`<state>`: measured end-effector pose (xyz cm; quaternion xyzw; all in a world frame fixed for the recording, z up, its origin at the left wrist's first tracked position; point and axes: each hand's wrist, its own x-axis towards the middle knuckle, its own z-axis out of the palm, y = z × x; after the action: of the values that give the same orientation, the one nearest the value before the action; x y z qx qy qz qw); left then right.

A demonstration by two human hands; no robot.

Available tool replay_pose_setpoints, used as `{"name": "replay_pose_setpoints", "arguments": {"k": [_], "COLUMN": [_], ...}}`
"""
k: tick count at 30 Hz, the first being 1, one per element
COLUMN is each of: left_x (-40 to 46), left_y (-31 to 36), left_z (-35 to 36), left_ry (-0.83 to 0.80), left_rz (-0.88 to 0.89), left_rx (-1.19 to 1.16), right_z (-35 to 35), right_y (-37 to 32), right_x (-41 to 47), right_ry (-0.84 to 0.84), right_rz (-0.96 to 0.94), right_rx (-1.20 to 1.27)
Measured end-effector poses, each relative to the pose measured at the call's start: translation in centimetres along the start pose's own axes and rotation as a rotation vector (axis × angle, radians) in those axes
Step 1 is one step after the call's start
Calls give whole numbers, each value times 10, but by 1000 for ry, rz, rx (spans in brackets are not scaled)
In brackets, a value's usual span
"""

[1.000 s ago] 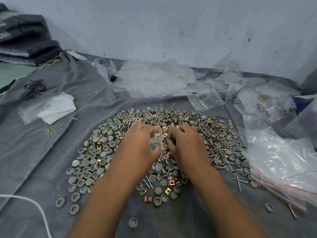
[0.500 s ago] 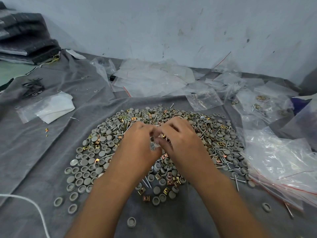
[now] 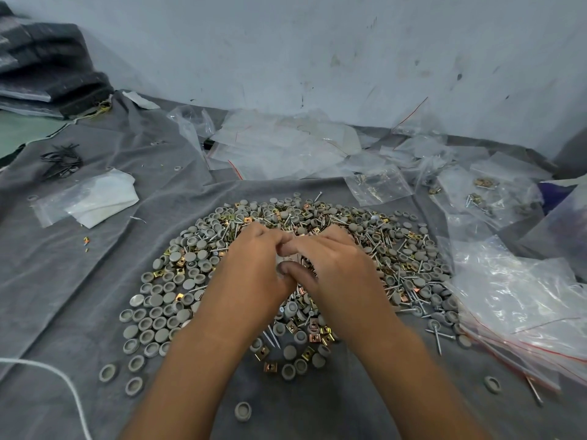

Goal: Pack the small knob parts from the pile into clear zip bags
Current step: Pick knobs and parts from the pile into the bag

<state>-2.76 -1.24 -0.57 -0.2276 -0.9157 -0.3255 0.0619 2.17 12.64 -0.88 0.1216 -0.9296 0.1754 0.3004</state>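
Both hands meet above the middle of a broad pile of small grey round knob parts [image 3: 178,300], mixed with brass-coloured square clips [image 3: 270,366] and thin steel screws [image 3: 440,338], spread over a grey cloth [image 3: 63,281] that covers the tabletop. The left hand [image 3: 254,274] and the right hand [image 3: 336,271] are drawn close together, knuckles up, their fingertips touching near the top of the pile. Between them they pinch a small clear zip bag [image 3: 290,259], of which only a pale sliver shows in the gap under the fingers; the right thumb presses against it from below. What lies inside the bag is too hidden to tell. The knob parts ring the hands on every side: a dense, flatter band to the left, a tangle with screws to the right, and loose strays near the forearms, one lone grey knob [image 3: 243,411] lying apart on the cloth between the wrists. Beyond the pile, against the scuffed pale wall [image 3: 317,52], lies a heap of empty clear zip bags with red seal lines [image 3: 279,147]. To the right, well apart from the hands, a larger crumpled clear plastic bag [image 3: 521,300] rests at the pile's edge. At the left sit a folded white sheet in plastic [image 3: 92,198], a bunch of black ties [image 3: 62,160], and a white cord [image 3: 57,379].
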Motion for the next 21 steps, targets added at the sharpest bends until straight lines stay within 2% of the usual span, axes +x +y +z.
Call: {"name": "replay_pose_setpoints", "arguments": {"k": [2, 5, 8, 10, 16, 21], "left_x": [-1, -2, -4, -3, -5, -6], "left_y": [0, 0, 5, 9, 4, 6], "left_z": [-1, -6, -10, -15, -38, -24], "left_ry": [17, 45, 65, 71, 94, 90], "left_rz": [0, -10, -9, 5, -8, -43], "left_rx": [-11, -21, -8, -20, 105, 163], "right_z": [-2, -11, -9, 1, 21, 22], "right_y": [6, 34, 56, 58, 57, 57], "right_x": [1, 2, -1, -3, -2, -2], "right_ry": [4, 2, -322, -392, -242, -212], "right_rz": [46, 320, 543, 548, 511, 506], "right_rx": [62, 132, -70, -96, -97, -10]}}
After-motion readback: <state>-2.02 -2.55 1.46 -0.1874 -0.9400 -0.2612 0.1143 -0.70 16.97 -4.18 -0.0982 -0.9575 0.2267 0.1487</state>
